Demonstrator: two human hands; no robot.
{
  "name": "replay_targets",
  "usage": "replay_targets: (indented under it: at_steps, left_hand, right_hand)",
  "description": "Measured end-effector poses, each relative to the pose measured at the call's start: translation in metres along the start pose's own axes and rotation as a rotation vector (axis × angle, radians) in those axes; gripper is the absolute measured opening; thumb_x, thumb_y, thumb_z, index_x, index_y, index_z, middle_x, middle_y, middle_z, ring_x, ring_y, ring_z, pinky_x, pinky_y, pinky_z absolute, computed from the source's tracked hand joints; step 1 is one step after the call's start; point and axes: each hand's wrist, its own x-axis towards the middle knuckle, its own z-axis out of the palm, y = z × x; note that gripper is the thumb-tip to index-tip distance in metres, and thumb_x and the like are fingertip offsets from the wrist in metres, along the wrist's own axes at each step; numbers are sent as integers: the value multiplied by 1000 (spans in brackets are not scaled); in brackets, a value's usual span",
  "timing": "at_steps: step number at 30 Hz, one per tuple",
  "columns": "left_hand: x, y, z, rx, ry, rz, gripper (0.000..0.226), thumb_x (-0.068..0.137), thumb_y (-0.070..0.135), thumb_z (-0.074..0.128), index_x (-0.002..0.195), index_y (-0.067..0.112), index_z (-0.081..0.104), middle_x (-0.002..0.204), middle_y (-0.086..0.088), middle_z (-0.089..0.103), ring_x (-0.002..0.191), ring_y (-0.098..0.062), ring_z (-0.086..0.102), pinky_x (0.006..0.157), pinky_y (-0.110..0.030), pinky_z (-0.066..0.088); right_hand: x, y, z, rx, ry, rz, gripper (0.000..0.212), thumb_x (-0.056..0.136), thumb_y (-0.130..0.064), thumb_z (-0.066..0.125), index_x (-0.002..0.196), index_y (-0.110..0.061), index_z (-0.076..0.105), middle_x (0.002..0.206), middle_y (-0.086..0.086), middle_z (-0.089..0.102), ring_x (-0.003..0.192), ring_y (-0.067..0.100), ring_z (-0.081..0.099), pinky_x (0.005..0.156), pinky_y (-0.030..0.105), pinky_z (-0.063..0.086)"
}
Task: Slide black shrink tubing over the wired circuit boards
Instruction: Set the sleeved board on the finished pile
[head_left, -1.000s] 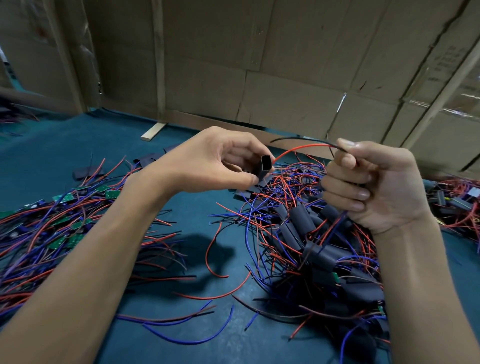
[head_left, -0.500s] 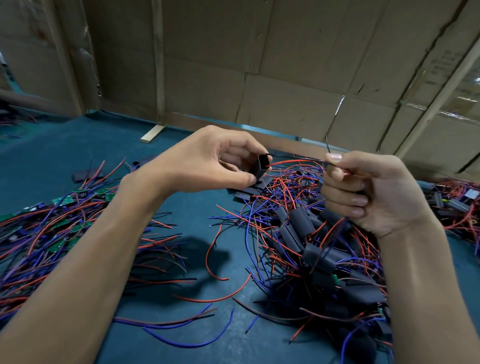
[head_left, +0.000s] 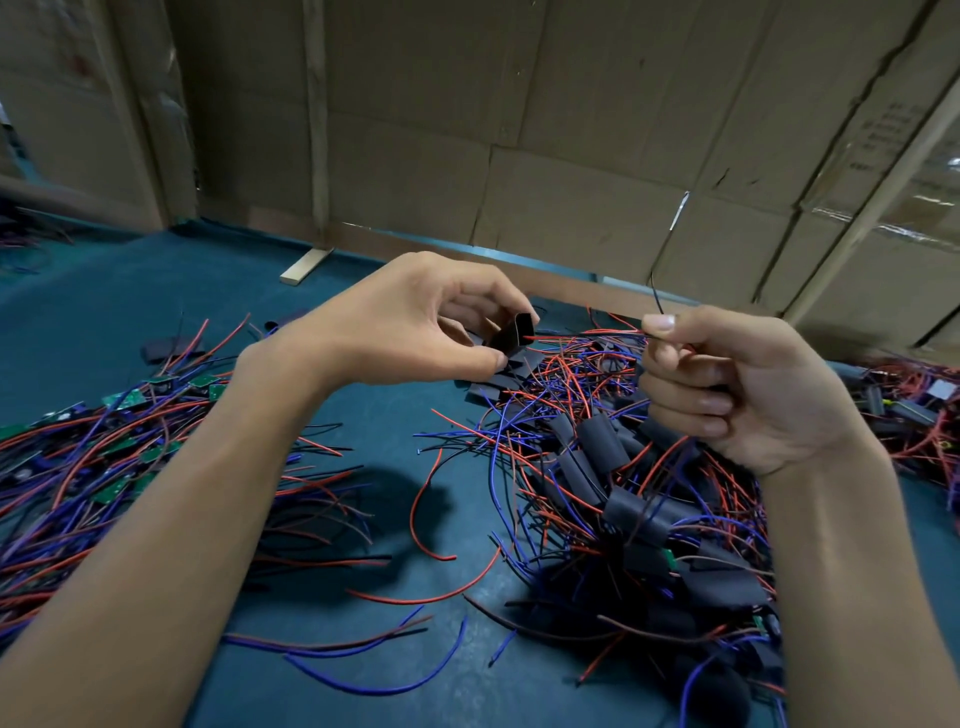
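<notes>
My left hand (head_left: 415, 322) pinches a short piece of black shrink tubing (head_left: 511, 332) between thumb and fingers, its open end facing right. My right hand (head_left: 727, 384) is curled round a wired circuit board, hidden inside the fist, and pinches its wires (head_left: 597, 338) at the thumb. A red wire runs from that pinch to the tube's mouth, and a thin black wire sticks up above the thumb. The two hands are held a short way apart above the blue table (head_left: 363, 415).
A pile of boards sleeved in black tubing (head_left: 623, 499) with red and blue wires lies under my right hand. Bare green boards with wires (head_left: 104, 426) are heaped at the left. Loose tubing pieces (head_left: 498, 384) lie behind. Cardboard walls (head_left: 571, 156) close the back.
The red wire's tip has moved left from my right hand into the tube's mouth. The black wire has swung up to point upward. Both hands stay close together.
</notes>
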Motion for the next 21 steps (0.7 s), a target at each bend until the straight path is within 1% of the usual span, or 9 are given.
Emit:
replay_targets:
  at_steps: [2,5,7,10,13,17,19,21]
  left_hand:
    - [0,0,0,53,-7,11,37,81,-2,75,111,19,71,102,6,76,97,-10,72,88,-41,57]
    - [0,1,0,87,-14,11,37,80,-1,74,109,21,71,100,9,75,97,-6,71,85,-42,57]
    - [0,0,0,99,-18,11,36,80,-1,74,109,20,72,99,9,75,97,-6,71,85,-44,57]
    - [-1,1,-1,92,-10,23,37,80,-3,74,109,19,72,99,9,75,96,-7,71,85,-44,57]
    - [-1,2,0,70,-2,40,37,80,-5,73,110,16,72,101,4,76,97,-11,72,85,-45,56]
    - [0,2,0,59,2,53,36,80,-5,74,111,14,71,101,1,77,96,-12,73,85,-48,56]
    - [1,3,0,79,6,67,35,80,-2,76,110,16,72,100,3,77,96,-10,72,85,-46,55]
    - [2,5,3,127,2,87,33,80,3,76,109,18,72,99,4,76,95,-8,72,85,-41,55]
  right_hand:
    - [1,0,1,-1,-1,7,28,71,-28,69,59,-11,51,54,-4,8,44,12,7,37,17,11]
    - [1,1,2,5,-9,-5,25,78,-25,62,57,-13,56,54,-4,8,44,12,7,36,16,13]
    - [1,1,2,10,-10,-9,26,80,-25,59,56,-14,58,55,-3,6,44,12,7,36,16,14]
    - [1,1,3,-2,4,-1,26,80,-24,58,56,-14,59,57,-2,4,45,12,6,37,17,11]
    - [2,1,2,-20,19,26,25,79,-24,60,56,-14,59,56,-3,6,45,12,6,39,17,9]
    - [4,3,1,-33,25,41,24,79,-27,64,58,-15,61,54,-4,8,43,10,8,38,17,10]
    - [7,4,3,-85,49,63,23,78,-31,68,61,-16,65,49,-9,13,40,7,11,40,17,8]
    - [10,6,10,-182,85,97,25,71,-40,75,65,-17,70,47,-10,21,38,6,14,41,14,9]
